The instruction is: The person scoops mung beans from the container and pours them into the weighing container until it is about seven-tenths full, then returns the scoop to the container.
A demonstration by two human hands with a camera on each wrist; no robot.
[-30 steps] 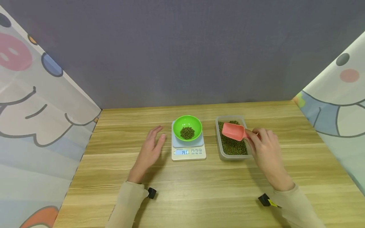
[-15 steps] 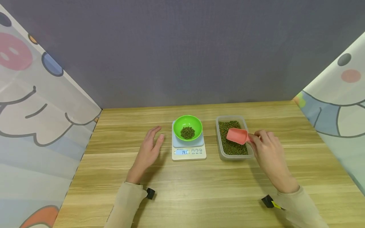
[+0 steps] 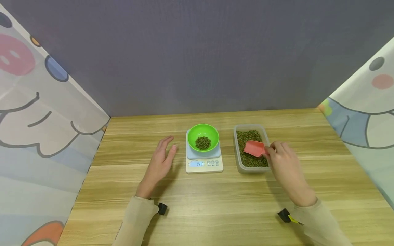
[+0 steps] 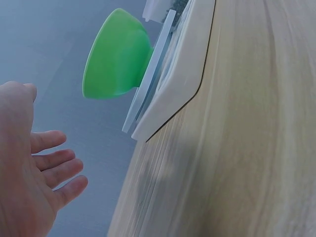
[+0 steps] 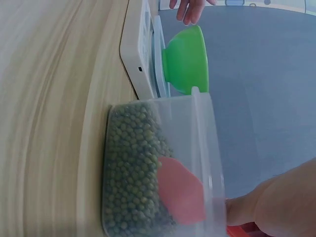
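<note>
My right hand (image 3: 286,167) grips the handle of a pink scoop (image 3: 254,148). Seen through the clear wall in the right wrist view, the front edge of the scoop (image 5: 180,190) meets the mung beans (image 5: 131,173) in the plastic container (image 3: 266,138). My left hand (image 3: 158,164) is held with loose, spread fingers left of the kitchen scale (image 3: 204,166), touching nothing; the left wrist view shows the same hand (image 4: 34,168) apart from the bowl. On the scale sits a green bowl (image 3: 203,129) with a small heap of mung beans (image 3: 203,143). The display seems to read 14.1.
All of this stands on a wood-grain table (image 3: 203,205). A grey wall panel (image 3: 197,61) rises behind it, and cartoon-printed sheets (image 3: 55,102) flank both sides. The container stands a short way right of the scale.
The pink scoop has come lower, from above the container down to the beans, and its bowl has tilted. My left hand and the scale's reading are nearly unchanged.
</note>
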